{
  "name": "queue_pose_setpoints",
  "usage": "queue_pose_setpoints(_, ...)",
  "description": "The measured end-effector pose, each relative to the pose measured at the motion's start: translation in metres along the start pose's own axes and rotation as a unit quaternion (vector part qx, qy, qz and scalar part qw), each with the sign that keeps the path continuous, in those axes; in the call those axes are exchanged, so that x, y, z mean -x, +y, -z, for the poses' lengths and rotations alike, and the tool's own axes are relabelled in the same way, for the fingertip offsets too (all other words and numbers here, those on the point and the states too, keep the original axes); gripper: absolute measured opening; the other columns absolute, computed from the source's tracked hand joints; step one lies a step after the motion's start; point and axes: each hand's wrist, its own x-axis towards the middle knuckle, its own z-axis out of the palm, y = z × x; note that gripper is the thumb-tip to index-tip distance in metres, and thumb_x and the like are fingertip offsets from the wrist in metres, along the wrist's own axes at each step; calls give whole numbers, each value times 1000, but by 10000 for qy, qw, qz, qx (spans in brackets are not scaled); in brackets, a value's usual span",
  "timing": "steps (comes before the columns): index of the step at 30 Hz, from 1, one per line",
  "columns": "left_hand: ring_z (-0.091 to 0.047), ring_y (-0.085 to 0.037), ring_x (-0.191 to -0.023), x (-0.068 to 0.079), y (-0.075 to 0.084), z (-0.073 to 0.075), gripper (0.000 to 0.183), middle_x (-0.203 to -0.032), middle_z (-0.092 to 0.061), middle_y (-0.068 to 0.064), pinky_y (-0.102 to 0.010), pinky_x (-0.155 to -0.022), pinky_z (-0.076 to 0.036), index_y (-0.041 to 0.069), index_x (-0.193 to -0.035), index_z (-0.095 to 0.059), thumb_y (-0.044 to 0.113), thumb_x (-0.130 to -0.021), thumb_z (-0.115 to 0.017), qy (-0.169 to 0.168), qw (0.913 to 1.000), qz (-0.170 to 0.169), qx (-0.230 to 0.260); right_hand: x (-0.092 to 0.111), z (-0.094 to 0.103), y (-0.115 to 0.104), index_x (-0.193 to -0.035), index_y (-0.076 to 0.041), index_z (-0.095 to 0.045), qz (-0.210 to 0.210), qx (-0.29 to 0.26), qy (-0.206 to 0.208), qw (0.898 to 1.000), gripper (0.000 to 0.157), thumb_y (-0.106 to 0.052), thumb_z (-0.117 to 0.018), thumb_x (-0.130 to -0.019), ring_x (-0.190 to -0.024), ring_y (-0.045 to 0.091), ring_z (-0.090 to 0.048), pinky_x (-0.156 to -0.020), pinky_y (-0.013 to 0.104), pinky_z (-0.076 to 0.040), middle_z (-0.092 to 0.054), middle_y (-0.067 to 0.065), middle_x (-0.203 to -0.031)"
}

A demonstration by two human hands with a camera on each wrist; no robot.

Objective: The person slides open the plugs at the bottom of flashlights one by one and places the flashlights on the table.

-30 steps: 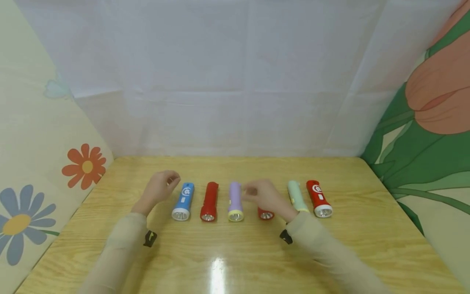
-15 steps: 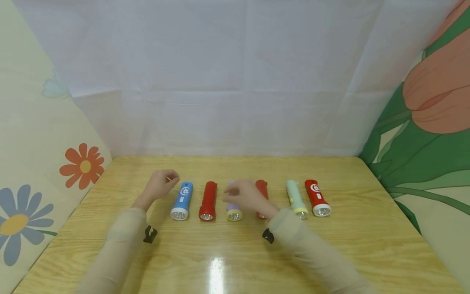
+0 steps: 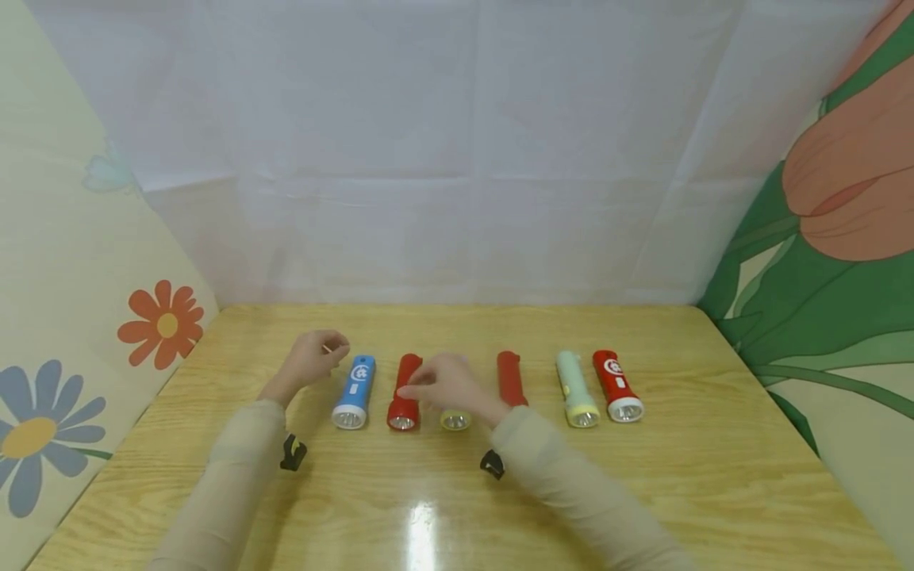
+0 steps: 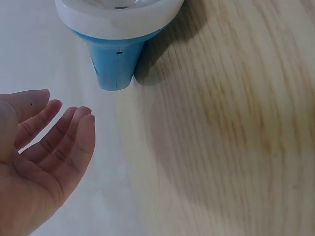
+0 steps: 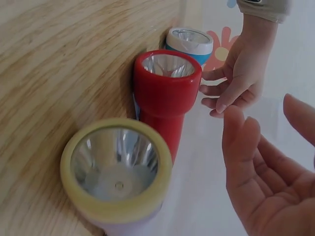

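Note:
Six flashlights... several flashlights lie in a row on the table, lenses toward me. My left hand [image 3: 310, 358] hovers just left of the blue flashlight [image 3: 355, 392], fingers loosely bent and holding nothing. In the left wrist view that hand [image 4: 49, 162] is apart from the blue flashlight [image 4: 115, 54]. My right hand [image 3: 448, 386] is over the purple flashlight [image 3: 455, 419], hiding most of its body. Its fingers reach toward the red flashlight [image 3: 404, 404] to the left. The right wrist view shows the right hand [image 5: 270, 182] holding nothing, beside the red flashlight [image 5: 167, 88] and the yellow-rimmed purple one [image 5: 115, 169].
Farther right lie another red flashlight [image 3: 510, 377], a mint-green flashlight [image 3: 577, 388] and a red flashlight with a white rim [image 3: 617, 386]. A white cloth [image 3: 457, 159] hangs behind the wooden table [image 3: 400, 507]. Flower-patterned panels flank both sides.
My right hand has moved left, from between the purple and the middle-right red flashlight to over the purple one, toward the left red one. My left hand has stayed in place.

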Motion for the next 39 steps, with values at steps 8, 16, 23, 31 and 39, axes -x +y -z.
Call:
queue_pose_setpoints(8, -60, -23, -72, -2, -5, 0, 26, -96, -59, -24, -30, -55, -54, -9, -108, -56, 11, -91, -54, -376, 9983, 350, 286, -10, -13, -5, -89, -6, -71, -57, 254, -77, 9996, 20, -26, -69, -83, -62, 19, -63, -55, 26, -52, -65, 1, -71)
queue_pose_setpoints(16, -60, -22, -69, -7, -9, -2, 29, -97, -58, -26, -31, -57, -54, -10, -111, -54, 11, -91, -54, -673, 9954, 487, 472, -16, -23, -12, -81, -5, -71, 79, 361, -80, 9993, 18, -23, -70, -81, -53, 15, -61, -50, 24, -50, -65, 4, -65)
queue_pose_setpoints(23, -61, -25, -69, -8, -11, -7, 37, -96, -58, -28, -34, -59, -55, -11, -122, -45, 9, -92, -52, -911, 9937, 539, 375, -21, -35, -18, -88, -5, -72, -44, 406, 11, 9992, 23, -26, -72, -79, -56, 8, -57, -54, 22, -48, -67, 1, -71)
queue_pose_setpoints(31, -61, -23, -67, -10, -6, -7, 39, -93, -60, -25, -34, -57, -54, -10, -125, -44, 11, -93, -51, -1043, 9923, 579, 324, -22, -49, -27, -82, -3, -69, -632, -563, 6, 9964, 18, -21, -71, -80, -56, 18, -63, -50, 29, -50, -66, 7, -73)
queue_pose_setpoints(39, -62, -23, -69, -11, -10, -9, 38, -94, -61, -25, -34, -59, -54, -11, -122, -46, 12, -92, -52, -1167, 9906, 540, 467, -26, -63, -26, -70, -4, -61, -345, -78, 84, 9993, 19, -16, -74, -77, -48, 18, -58, -41, 23, -43, -60, 5, -58)
